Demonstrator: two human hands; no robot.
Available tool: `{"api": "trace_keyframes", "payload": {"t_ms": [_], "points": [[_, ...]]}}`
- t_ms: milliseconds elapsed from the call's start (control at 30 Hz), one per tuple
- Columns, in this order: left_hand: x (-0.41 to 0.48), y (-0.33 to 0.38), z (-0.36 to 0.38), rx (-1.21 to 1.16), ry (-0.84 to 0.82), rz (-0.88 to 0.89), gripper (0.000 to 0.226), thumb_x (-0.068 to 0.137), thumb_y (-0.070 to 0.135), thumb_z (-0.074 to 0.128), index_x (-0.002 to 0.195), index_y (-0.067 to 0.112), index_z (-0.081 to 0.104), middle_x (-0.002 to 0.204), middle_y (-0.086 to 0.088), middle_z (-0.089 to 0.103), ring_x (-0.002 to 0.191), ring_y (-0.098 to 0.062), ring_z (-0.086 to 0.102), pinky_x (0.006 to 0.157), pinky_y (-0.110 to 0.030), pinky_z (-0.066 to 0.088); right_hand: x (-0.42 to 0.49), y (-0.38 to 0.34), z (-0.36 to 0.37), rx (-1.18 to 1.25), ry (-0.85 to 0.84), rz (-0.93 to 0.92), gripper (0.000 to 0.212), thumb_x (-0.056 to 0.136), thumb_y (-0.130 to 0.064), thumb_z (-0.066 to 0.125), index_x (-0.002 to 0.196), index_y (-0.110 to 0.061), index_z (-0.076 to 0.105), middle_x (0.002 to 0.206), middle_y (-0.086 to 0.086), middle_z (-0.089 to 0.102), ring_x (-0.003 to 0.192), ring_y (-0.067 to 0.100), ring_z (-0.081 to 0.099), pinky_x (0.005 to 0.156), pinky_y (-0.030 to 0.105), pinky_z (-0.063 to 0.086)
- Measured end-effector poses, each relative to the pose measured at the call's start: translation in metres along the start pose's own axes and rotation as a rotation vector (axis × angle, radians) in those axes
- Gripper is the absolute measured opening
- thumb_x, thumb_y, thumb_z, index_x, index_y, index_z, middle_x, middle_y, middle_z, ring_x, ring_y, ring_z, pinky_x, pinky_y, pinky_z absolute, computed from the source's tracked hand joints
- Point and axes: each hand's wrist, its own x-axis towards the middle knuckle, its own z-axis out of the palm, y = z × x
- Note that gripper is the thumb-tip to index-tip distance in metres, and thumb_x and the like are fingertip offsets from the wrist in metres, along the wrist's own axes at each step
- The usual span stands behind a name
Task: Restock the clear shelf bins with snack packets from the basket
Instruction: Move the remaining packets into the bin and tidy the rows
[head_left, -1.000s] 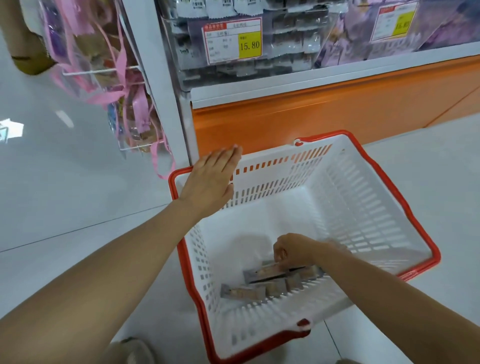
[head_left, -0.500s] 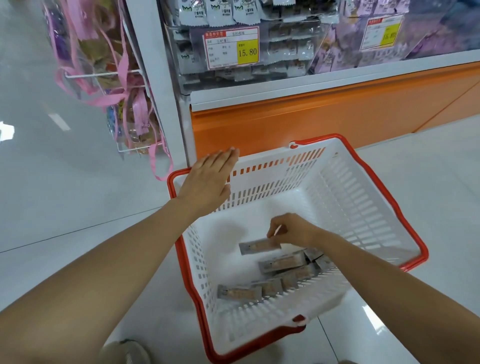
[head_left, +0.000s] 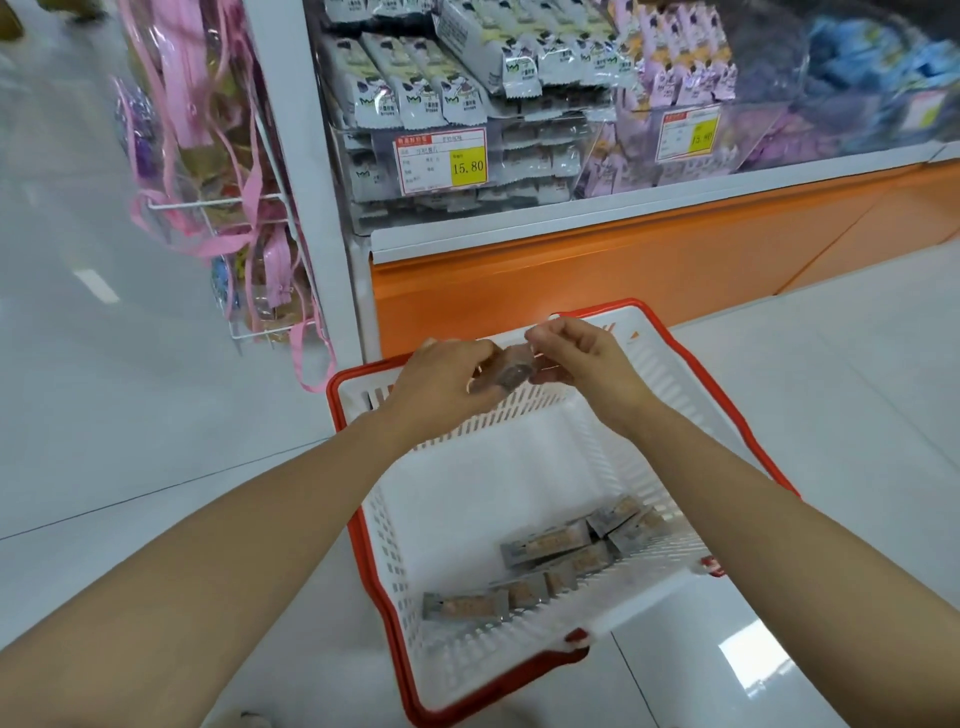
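On white shop floor (head_left: 156, 415), basket (head_left: 493, 483) by orange shelf base (head_left: 623, 270), L hand (head_left: 441, 384) + R hand (head_left: 582, 358) gripping packet (head_left: 511, 366)

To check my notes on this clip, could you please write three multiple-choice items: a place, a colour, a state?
1. Where is the held packet? A in a shelf bin; B above the far end of the basket; C on the floor.
2. What colour is the basket rim? A blue; B green; C red.
3. How is the packet held? A by both hands; B by one hand alone; C by neither hand.
1 B, it hangs over the far wall; 2 C, red edging; 3 A, left hand and right hand both grip it.
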Motion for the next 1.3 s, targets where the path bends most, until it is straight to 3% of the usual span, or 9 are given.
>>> {"api": "trace_keyframes", "payload": {"t_ms": [167, 367, 467, 600, 733, 800, 900, 967, 1300], "points": [[0.008, 0.014, -0.027, -0.648, 0.03, -0.312, 0.033, 0.094, 0.023, 0.063, 0.127, 0.022, 0.056, 0.117, 0.003, 0.069, 0.105, -0.013, 0.064, 0.096, -0.033, 0.05, -0.002, -0.018, -0.003, -0.219, 0.01, -0.092, 0.04, 0.085, -0.025, 0.073, 0.121, -0.016, 0.058, 0.116, 0.004, 0.067, 0.108, 0.018, 0.064, 0.094, 0.04, 0.053], [0.007, 0.038, -0.059, -0.948, 0.036, -0.251, 0.026, 0.097, 0.011, 0.057, 0.121, 0.021, 0.055, 0.114, 0.007, 0.065, 0.105, -0.005, 0.063, 0.098, -0.026, 0.05, -0.008, -0.046, 0.002, -0.374, 0.016, -0.264, 0.036, 0.082, -0.012, 0.077, 0.11, -0.023, 0.058, 0.105, -0.004, 0.065, 0.093, 0.01, 0.061, 0.08, 0.034, 0.055], [0.008, 0.045, -0.073, -0.791, 0.178, -0.178, 0.027, 0.098, 0.016, 0.058, 0.124, 0.018, 0.055, 0.114, 0.007, 0.065, 0.103, -0.001, 0.061, 0.099, -0.028, 0.05, -0.009, -0.068, 0.003, -0.328, 0.058, -0.37, 0.034, 0.082, -0.008, 0.076, 0.104, -0.026, 0.06, 0.101, -0.005, 0.065, 0.087, 0.009, 0.059, 0.075, 0.024, 0.049], [0.008, 0.053, -0.098, -0.464, 0.685, -0.017, 0.022, 0.098, 0.024, 0.047, 0.099, 0.019, 0.068, 0.083, 0.008, 0.069, 0.079, -0.012, 0.066, 0.074, -0.04, 0.055, -0.01, -0.101, 0.002, -0.237, 0.157, -0.497, 0.029, 0.083, -0.005, 0.075, 0.107, -0.015, 0.061, 0.098, 0.001, 0.061, 0.086, 0.011, 0.055, 0.075, 0.024, 0.048], [0.013, 0.048, -0.129, -0.019, 0.959, 0.121, 0.026, 0.09, 0.014, 0.046, 0.099, 0.013, 0.07, 0.1, 0.001, 0.065, 0.102, -0.018, 0.057, 0.093, -0.045, 0.042, 0.0, -0.137, 0.006, -0.229, 0.224, -0.601, 0.029, 0.086, -0.01, 0.073, 0.112, -0.016, 0.06, 0.095, -0.002, 0.057, 0.085, 0.012, 0.052, 0.077, 0.028, 0.048], [0.016, 0.04, -0.139, 0.193, 0.856, 0.045, 0.038, 0.089, 0.017, 0.047, 0.123, 0.013, 0.062, 0.13, -0.004, 0.057, 0.131, -0.023, 0.044, 0.113, -0.048, 0.027, 0.009, -0.157, 0.013, -0.292, 0.252, -0.642, 0.03, 0.088, -0.015, 0.072, 0.116, -0.015, 0.061, 0.094, -0.001, 0.055, 0.086, 0.01, 0.051, 0.076, 0.027, 0.048], [0.017, 0.028, -0.146, 0.441, 0.581, -0.063, 0.06, 0.098, 0.028, 0.041, 0.154, 0.014, 0.025, 0.162, -0.005, 0.02, 0.151, -0.023, 0.008, 0.122, -0.046, -0.001, 0.028, -0.181, 0.028, -0.447, 0.3, -0.695, 0.029, 0.089, -0.022, 0.07, 0.118, -0.018, 0.064, 0.093, -0.003, 0.057, 0.084, 0.005, 0.051, 0.075, 0.024, 0.047], [0.018, 0.022, -0.145, 0.528, 0.514, -0.077, 0.068, 0.099, 0.033, 0.04, 0.157, 0.014, 0.011, 0.164, -0.005, 0.009, 0.152, -0.024, 0.003, 0.12, -0.045, -0.009, 0.043, -0.193, 0.039, -0.577, 0.327, -0.695, 0.032, 0.089, -0.028, 0.069, 0.121, -0.021, 0.065, 0.092, -0.004, 0.059, 0.082, 0.006, 0.053, 0.074, 0.023, 0.047], [0.019, 0.017, -0.148, 0.653, 0.471, -0.073, 0.073, 0.095, 0.033, 0.048, 0.156, 0.011, 0.014, 0.162, -0.008, 0.017, 0.15, -0.027, 0.011, 0.12, -0.048, -0.004, 0.094, -0.2, 0.076, -1.121, 0.444, -0.696, 0.034, 0.092, -0.042, 0.061, 0.117, -0.019, 0.069, 0.095, 0.003, 0.054, 0.1, 0.024, 0.05, 0.08, 0.036, 0.043]]}}
